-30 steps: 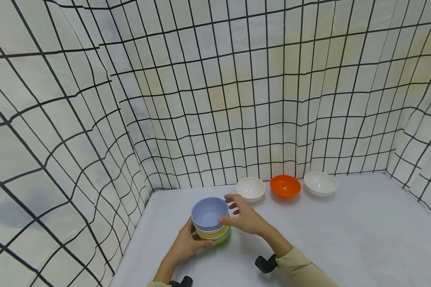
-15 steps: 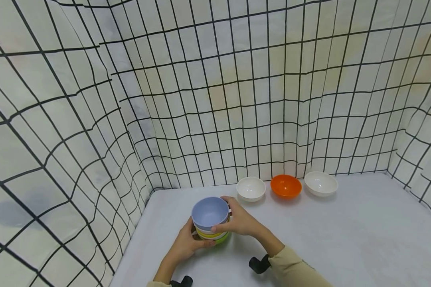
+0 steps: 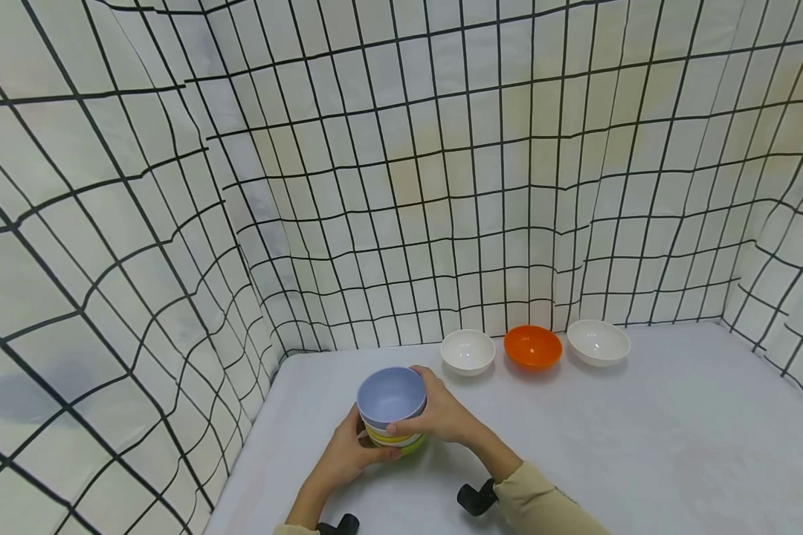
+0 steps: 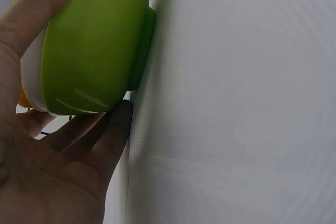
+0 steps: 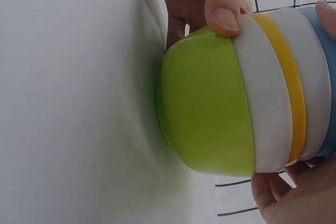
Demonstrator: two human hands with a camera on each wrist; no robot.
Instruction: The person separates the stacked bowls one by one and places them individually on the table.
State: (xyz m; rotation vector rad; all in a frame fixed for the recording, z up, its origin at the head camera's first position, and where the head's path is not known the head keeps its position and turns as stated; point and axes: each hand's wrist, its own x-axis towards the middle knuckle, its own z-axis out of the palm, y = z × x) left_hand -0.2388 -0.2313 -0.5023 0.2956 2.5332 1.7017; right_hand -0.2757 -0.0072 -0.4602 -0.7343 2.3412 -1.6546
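Sleeves point(image 3: 549, 501) of tan cloth come nearest, with a black fitting point(image 3: 476, 498) by each wrist. The left hand point(image 3: 346, 452) grips a stack of bowls point(image 5: 253, 98) low on its left side: the thumb presses the near face around the rim of the green bowl point(image 5: 210, 108) and the lower white bowl point(image 5: 269, 98) just above, while the fingers curve behind, slightly spread. Higher come the yellow bowl point(image 5: 295, 85), the upper white bowl point(image 5: 312, 61) and, topmost, the blue bowl point(image 3: 391, 394), facing up. The right hand point(image 3: 444, 412) holds the stack's upper right side, thumb in front, fingers bent round the far side; how closely those fingers lie together cannot be told.

The stack is roughly upright at the left part of the white-covered table point(image 3: 609, 438); whether its foot touches the cloth is unclear. Well apart, near the back edge, a left white bowl point(image 3: 468, 352), an orange bowl point(image 3: 533, 347) and a right white bowl point(image 3: 598, 342) form a row. Behind rises a white wall point(image 3: 415, 186) with black grid lines.
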